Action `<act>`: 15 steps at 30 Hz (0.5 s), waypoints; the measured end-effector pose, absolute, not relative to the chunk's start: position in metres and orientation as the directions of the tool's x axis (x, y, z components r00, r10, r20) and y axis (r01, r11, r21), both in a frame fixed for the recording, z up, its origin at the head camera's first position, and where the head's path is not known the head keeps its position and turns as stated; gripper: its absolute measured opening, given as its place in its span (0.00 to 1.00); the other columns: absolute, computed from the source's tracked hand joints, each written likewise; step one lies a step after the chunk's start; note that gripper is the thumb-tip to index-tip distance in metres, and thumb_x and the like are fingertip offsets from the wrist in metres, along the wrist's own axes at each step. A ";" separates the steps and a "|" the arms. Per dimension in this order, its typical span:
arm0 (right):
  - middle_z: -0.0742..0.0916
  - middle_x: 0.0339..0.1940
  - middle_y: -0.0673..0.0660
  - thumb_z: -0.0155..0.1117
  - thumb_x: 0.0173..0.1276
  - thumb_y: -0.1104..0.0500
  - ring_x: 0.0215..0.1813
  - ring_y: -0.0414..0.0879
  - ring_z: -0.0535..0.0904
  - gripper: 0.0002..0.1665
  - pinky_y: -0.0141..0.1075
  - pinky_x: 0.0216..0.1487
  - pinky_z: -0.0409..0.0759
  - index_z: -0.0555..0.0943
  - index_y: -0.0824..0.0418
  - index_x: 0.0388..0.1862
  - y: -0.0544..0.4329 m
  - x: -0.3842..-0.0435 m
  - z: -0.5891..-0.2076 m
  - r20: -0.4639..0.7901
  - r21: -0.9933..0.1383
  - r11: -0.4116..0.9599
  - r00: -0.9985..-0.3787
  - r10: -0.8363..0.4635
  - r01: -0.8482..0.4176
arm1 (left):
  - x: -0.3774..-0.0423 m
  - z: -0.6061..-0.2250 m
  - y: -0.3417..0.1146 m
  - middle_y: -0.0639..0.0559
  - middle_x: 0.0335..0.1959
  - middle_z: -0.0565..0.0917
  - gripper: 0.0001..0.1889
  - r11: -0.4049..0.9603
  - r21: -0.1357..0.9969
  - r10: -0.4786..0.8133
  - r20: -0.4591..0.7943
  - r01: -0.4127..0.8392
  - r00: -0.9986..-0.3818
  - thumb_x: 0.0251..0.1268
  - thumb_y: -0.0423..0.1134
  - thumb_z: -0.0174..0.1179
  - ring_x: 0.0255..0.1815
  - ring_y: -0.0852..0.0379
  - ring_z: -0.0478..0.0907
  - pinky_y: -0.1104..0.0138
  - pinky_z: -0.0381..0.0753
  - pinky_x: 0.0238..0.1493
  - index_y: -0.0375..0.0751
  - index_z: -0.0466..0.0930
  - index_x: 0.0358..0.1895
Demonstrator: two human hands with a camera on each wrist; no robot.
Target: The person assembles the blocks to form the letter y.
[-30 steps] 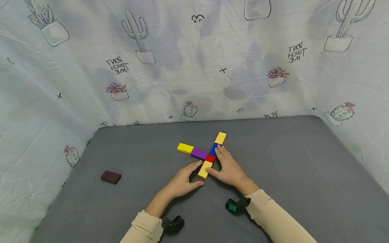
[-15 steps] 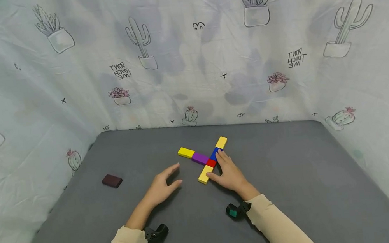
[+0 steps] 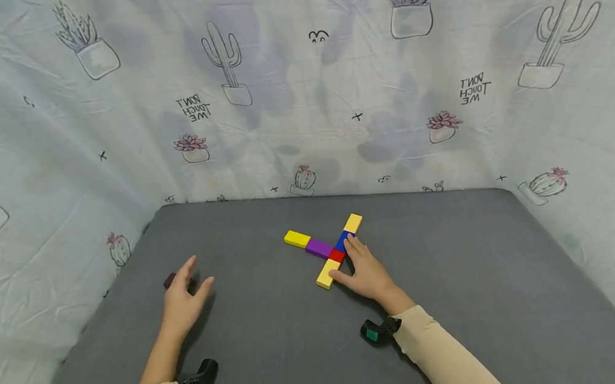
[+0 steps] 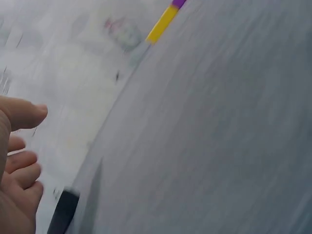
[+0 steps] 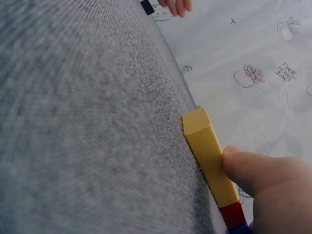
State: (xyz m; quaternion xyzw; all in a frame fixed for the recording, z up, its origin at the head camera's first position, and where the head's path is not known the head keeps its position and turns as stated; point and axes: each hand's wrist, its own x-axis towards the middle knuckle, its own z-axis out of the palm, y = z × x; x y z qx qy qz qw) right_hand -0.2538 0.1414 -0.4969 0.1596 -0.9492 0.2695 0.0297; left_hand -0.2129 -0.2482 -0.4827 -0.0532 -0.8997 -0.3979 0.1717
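In the head view, flat coloured blocks lie end to end on the table. One row has a pale yellow block (image 3: pixel 329 274) nearest, a red block (image 3: pixel 337 255), a blue block (image 3: pixel 344 240) and another pale yellow block (image 3: pixel 352 223) at the far end. A purple block (image 3: pixel 319 248) and a bright yellow block (image 3: pixel 297 239) branch off leftward from the red one. My right hand (image 3: pixel 370 277) touches the near pale yellow block with its thumb; its fingertips rest on the blue block. My left hand (image 3: pixel 180 308), fingers spread, partly hides a dark brown block (image 3: pixel 169 280).
The grey table (image 3: pixel 277 343) carries the blocks. A white cloth (image 3: pixel 276 96) printed with cacti stands behind it and along both sides. Black cameras are strapped to the left wrist (image 3: pixel 198 375) and the right wrist (image 3: pixel 381 330).
My left hand has left the joined blocks and moved left to the dark brown block. The right hand stays where it was, touching the row.
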 end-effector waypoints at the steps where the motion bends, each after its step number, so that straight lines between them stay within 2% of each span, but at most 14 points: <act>1: 0.54 0.78 0.59 0.57 0.63 0.33 0.78 0.53 0.47 0.55 0.50 0.75 0.51 0.51 0.64 0.75 0.142 -0.254 -0.497 0.143 -0.502 0.804 -0.947 -0.287 -0.320 | -0.212 -0.483 -0.254 0.28 0.69 0.60 0.37 0.691 0.693 -0.075 0.350 0.205 -0.934 0.67 0.44 0.58 0.68 0.28 0.58 0.37 0.61 0.62 0.33 0.52 0.73; 8: 0.55 0.77 0.59 0.58 0.63 0.34 0.78 0.54 0.48 0.54 0.50 0.75 0.52 0.53 0.65 0.75 0.141 -0.253 -0.496 0.160 -0.508 0.797 -0.945 -0.285 -0.326 | -0.209 -0.485 -0.284 0.25 0.73 0.44 0.49 0.701 0.714 -0.216 0.228 0.011 -0.949 0.66 0.51 0.57 0.72 0.26 0.46 0.33 0.52 0.64 0.30 0.35 0.75; 15: 0.55 0.77 0.60 0.58 0.63 0.34 0.78 0.54 0.47 0.54 0.50 0.75 0.52 0.53 0.65 0.75 0.141 -0.253 -0.497 0.157 -0.508 0.796 -0.944 -0.289 -0.328 | -0.209 -0.492 -0.292 0.18 0.69 0.48 0.49 0.754 0.653 -0.206 0.133 -0.071 -0.970 0.66 0.54 0.56 0.68 0.22 0.49 0.33 0.53 0.63 0.22 0.37 0.72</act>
